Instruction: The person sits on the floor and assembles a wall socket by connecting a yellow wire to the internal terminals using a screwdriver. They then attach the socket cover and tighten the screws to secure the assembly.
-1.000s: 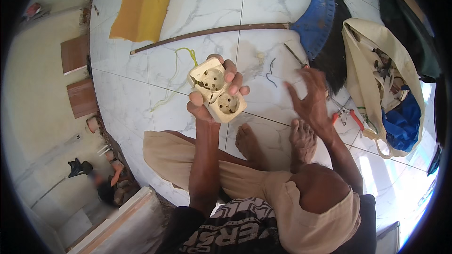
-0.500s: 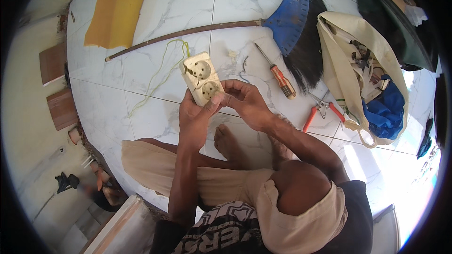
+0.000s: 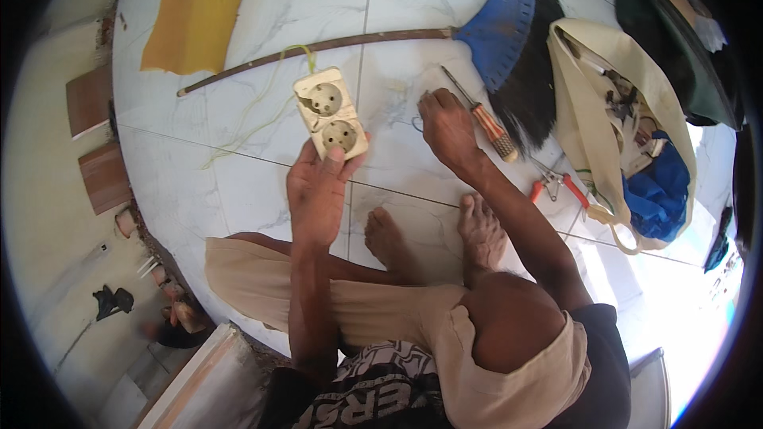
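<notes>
My left hand (image 3: pixel 316 191) grips the lower end of a worn white double socket block (image 3: pixel 328 115), thumb on its face near the lower outlet. The upper outlet's cover looks broken at its left edge. A thin yellow-green wire (image 3: pixel 299 48) comes out of the top and trails down to the left over the tiles. My right hand (image 3: pixel 450 129) is low over the floor with its fingers curled together; whatever they hold is hidden. By its fingertips lies a bit of dark wire (image 3: pixel 417 122). Just right of that hand rests a screwdriver (image 3: pixel 486 123) with a red-and-black handle.
A broom with a blue head (image 3: pixel 501 20) and wooden handle lies across the far floor. Red-handled pliers (image 3: pixel 559 183) are beside a cream cloth bag (image 3: pixel 588 119) of mixed items. A yellow sheet (image 3: pixel 191 22) lies far left. My bare feet (image 3: pixel 481 234) are below my hands.
My right hand has left the socket block and moved right, down by the screwdriver. My left hand keeps the block, now slightly lower and further left.
</notes>
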Demonstrator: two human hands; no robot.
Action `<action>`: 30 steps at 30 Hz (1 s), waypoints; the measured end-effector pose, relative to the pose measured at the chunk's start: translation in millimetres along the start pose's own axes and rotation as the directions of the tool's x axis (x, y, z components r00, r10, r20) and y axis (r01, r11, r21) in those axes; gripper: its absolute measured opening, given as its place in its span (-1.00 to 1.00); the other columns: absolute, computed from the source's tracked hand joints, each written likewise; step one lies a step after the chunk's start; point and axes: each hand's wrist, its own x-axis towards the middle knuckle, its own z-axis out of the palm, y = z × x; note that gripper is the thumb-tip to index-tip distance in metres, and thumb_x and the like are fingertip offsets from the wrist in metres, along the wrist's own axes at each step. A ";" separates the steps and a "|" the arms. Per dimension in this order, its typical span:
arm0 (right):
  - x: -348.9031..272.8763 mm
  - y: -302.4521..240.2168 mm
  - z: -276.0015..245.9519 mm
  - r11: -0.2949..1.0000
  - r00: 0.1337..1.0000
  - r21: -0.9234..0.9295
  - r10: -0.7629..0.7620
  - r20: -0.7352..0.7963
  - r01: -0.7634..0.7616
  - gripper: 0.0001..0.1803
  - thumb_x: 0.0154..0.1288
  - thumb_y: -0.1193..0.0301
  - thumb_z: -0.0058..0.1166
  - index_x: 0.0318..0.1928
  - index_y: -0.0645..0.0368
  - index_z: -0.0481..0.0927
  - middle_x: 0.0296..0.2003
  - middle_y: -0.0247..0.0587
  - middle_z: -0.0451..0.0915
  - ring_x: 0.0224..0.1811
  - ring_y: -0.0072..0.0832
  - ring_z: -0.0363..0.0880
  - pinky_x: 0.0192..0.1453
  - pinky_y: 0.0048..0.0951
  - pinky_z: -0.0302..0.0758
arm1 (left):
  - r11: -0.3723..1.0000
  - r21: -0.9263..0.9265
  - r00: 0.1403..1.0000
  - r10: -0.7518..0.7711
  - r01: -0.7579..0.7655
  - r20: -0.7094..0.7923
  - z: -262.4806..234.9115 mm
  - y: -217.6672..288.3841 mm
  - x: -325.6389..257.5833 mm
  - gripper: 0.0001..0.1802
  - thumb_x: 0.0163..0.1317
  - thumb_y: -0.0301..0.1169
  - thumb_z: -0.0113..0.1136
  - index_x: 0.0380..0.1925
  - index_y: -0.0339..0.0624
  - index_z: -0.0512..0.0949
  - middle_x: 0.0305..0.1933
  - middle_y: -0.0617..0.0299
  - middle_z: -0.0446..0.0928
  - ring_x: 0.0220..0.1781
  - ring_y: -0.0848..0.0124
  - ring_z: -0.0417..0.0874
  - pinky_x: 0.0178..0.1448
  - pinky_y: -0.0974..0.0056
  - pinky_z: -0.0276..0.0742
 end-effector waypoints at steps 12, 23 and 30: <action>6.4 -16.2 1.3 0.976 0.988 -0.215 -0.011 0.152 0.044 -0.82 0.04 0.65 0.18 -0.27 0.45 0.62 -0.23 0.14 0.55 -0.17 -0.11 0.62 -0.09 -0.23 0.67 | 0.994 -0.103 0.991 0.036 -0.023 0.127 4.7 -1.7 1.3 -0.30 0.53 -0.32 0.16 0.46 -0.53 0.14 0.50 -0.31 0.28 0.54 -0.13 0.35 0.62 -0.07 0.32; 1.9 -23.2 -5.6 0.902 0.972 -0.423 0.020 0.234 0.084 -0.77 0.04 0.62 0.23 -0.23 0.41 0.58 -0.17 0.07 0.53 -0.07 -0.17 0.59 -0.07 -0.29 0.63 | 0.966 -0.260 0.994 0.020 0.008 0.104 9.1 -5.3 5.6 -0.35 0.58 -0.38 0.02 0.47 -0.57 0.06 0.50 -0.39 0.25 0.55 -0.20 0.31 0.63 -0.08 0.31; 5.3 -20.9 -53.2 0.909 0.969 0.335 0.233 0.086 -0.248 -0.86 0.31 0.57 0.20 -0.15 0.37 0.61 -0.20 -0.07 0.65 -0.12 -0.29 0.68 -0.10 -0.30 0.61 | 0.960 -0.279 0.997 -0.006 0.027 0.073 13.5 -8.9 7.9 -0.39 0.59 -0.36 0.01 0.43 -0.55 0.11 0.48 -0.36 0.28 0.52 -0.20 0.35 0.63 -0.08 0.32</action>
